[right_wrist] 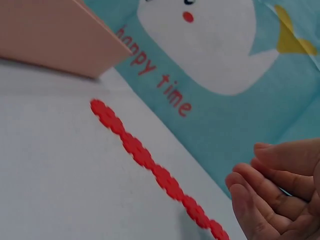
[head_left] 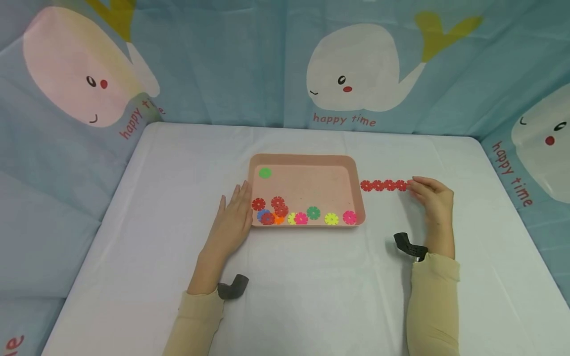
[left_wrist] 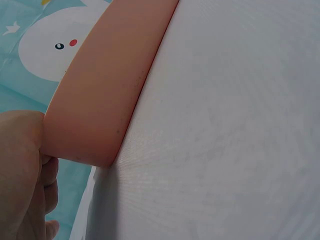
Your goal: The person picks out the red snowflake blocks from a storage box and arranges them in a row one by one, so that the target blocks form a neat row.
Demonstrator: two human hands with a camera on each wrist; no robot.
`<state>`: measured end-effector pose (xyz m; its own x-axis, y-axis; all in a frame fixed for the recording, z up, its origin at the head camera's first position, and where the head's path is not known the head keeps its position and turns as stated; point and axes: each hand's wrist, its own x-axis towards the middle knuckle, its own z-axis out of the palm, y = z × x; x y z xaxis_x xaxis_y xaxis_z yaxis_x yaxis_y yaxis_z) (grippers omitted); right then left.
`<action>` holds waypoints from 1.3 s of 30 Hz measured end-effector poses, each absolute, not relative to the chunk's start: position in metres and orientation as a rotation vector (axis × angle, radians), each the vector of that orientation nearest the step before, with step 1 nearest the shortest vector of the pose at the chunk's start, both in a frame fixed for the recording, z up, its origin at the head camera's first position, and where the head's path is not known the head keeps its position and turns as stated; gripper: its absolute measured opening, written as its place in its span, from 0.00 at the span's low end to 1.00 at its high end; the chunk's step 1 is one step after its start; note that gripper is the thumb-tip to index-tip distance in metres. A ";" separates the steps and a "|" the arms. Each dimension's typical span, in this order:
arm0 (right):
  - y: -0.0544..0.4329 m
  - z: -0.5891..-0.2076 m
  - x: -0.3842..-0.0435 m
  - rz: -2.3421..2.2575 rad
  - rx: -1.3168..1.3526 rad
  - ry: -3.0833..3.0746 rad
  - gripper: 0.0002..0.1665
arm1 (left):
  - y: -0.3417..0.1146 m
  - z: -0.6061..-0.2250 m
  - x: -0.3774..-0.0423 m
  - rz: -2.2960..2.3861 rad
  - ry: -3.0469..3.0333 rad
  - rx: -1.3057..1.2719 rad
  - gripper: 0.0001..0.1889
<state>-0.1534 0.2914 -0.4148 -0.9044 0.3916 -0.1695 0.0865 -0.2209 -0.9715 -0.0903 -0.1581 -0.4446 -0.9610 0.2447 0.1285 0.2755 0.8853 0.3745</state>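
A straight chain of several red notched plastic discs (head_left: 384, 185) lies on the table to the right of the pink tray (head_left: 307, 159). My right hand (head_left: 434, 202) is at the chain's right end, partly covering it in the head view. The right wrist view shows this hand's fingers (right_wrist: 272, 197) loosely bent beside the red chain (right_wrist: 167, 182), with nothing visible held between them. My left hand (head_left: 231, 222) lies against the tray's left side, fingers extended along it. In the left wrist view it touches the corner of the tray wall (left_wrist: 100, 95).
Inside the tray, loose discs gather along the near edge: red, blue, orange, yellow, pink and a dark green disc (head_left: 313, 213). A light green disc (head_left: 264, 173) sits near the far left corner. White cloth (head_left: 311, 287) covers the table; a whale-print curtain (head_left: 249, 64) hangs behind.
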 end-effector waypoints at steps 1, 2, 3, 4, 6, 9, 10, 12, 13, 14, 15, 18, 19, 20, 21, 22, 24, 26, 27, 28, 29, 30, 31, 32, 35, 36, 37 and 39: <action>0.289 -0.414 -0.153 2.242 -0.538 -1.830 0.06 | -0.158 -0.444 -0.090 -0.609 -2.974 -0.414 0.32; 0.286 -0.414 -0.154 2.254 -0.498 -1.831 0.06 | -0.158 -0.444 -0.090 -0.609 -2.973 -0.415 0.32; 0.282 -0.413 -0.154 2.243 -0.476 -1.857 0.06 | -0.158 -0.444 -0.090 -0.608 -2.973 -0.416 0.32; 0.278 -0.413 -0.155 2.232 -0.461 -1.882 0.06 | -0.158 -0.444 -0.090 -0.607 -2.974 -0.416 0.32; 0.275 -0.420 -0.160 2.181 -0.417 -1.950 0.08 | -0.158 -0.443 -0.090 -0.609 -2.976 -0.417 0.32; 0.263 -0.420 -0.162 2.059 -0.419 -2.103 0.13 | -0.158 -0.443 -0.090 -0.610 -2.979 -0.422 0.32; 0.258 -0.419 -0.162 2.034 -0.397 -2.143 0.15 | -0.158 -0.442 -0.090 -0.614 -2.979 -0.422 0.32; 0.250 -0.416 -0.162 1.960 -0.333 -2.238 0.18 | -0.158 -0.443 -0.090 -0.614 -2.977 -0.427 0.32; 0.240 -0.406 -0.158 1.944 -0.324 -2.281 0.18 | -0.158 -0.443 -0.090 -0.613 -2.977 -0.424 0.32; 0.236 -0.405 -0.158 1.922 -0.282 -2.316 0.18 | -0.158 -0.443 -0.090 -0.613 -2.976 -0.423 0.32; 0.230 -0.402 -0.157 1.900 -0.240 -2.348 0.19 | -0.157 -0.443 -0.090 -0.614 -2.976 -0.421 0.32; 0.216 -0.398 -0.156 1.838 -0.148 -2.451 0.22 | -0.157 -0.444 -0.089 -0.612 -2.976 -0.413 0.32; 0.211 -0.397 -0.156 1.814 -0.126 -2.488 0.22 | -0.157 -0.444 -0.089 -0.611 -2.974 -0.411 0.32; 0.206 -0.397 -0.157 1.803 -0.095 -2.515 0.22 | -0.157 -0.444 -0.089 -0.610 -2.973 -0.410 0.32; 0.202 -0.398 -0.157 1.795 -0.063 -2.540 0.21 | -0.157 -0.444 -0.089 -0.609 -2.973 -0.409 0.32; 0.197 -0.398 -0.157 1.803 -0.033 -2.558 0.21 | -0.158 -0.444 -0.089 -0.606 -2.971 -0.411 0.32; 0.188 -0.399 -0.158 1.827 0.033 -2.575 0.19 | -0.158 -0.445 -0.089 -0.605 -2.972 -0.414 0.32; 0.179 -0.400 -0.158 1.876 0.098 -2.565 0.18 | -0.158 -0.444 -0.089 -0.604 -2.974 -0.417 0.32; 0.175 -0.401 -0.158 1.898 0.126 -2.563 0.17 | -0.158 -0.444 -0.089 -0.607 -2.975 -0.418 0.32; 0.170 -0.402 -0.158 1.917 0.152 -2.558 0.17 | -0.158 -0.444 -0.089 -0.609 -2.977 -0.418 0.32; 0.165 -0.402 -0.158 1.927 0.177 -2.559 0.17 | -0.158 -0.444 -0.088 -0.610 -2.979 -0.415 0.32; 0.160 -0.402 -0.158 1.935 0.190 -2.566 0.17 | -0.158 -0.443 -0.088 -0.610 -2.981 -0.413 0.32; 0.155 -0.402 -0.158 1.941 0.200 -2.576 0.16 | -0.158 -0.443 -0.088 -0.611 -2.980 -0.412 0.32; 0.150 -0.402 -0.158 1.951 0.210 -2.582 0.16 | -0.158 -0.443 -0.088 -0.611 -2.982 -0.411 0.32; 0.135 -0.402 -0.157 1.944 0.238 -2.627 0.16 | -0.158 -0.444 -0.088 -0.605 -2.986 -0.409 0.31; 0.130 -0.403 -0.157 1.938 0.237 -2.646 0.16 | -0.158 -0.444 -0.088 -0.605 -2.987 -0.411 0.31; 0.125 -0.403 -0.157 1.929 0.246 -2.663 0.15 | -0.158 -0.444 -0.088 -0.606 -2.988 -0.411 0.31; 0.114 -0.403 -0.156 1.925 0.257 -2.694 0.15 | -0.158 -0.445 -0.089 -0.608 -2.988 -0.409 0.31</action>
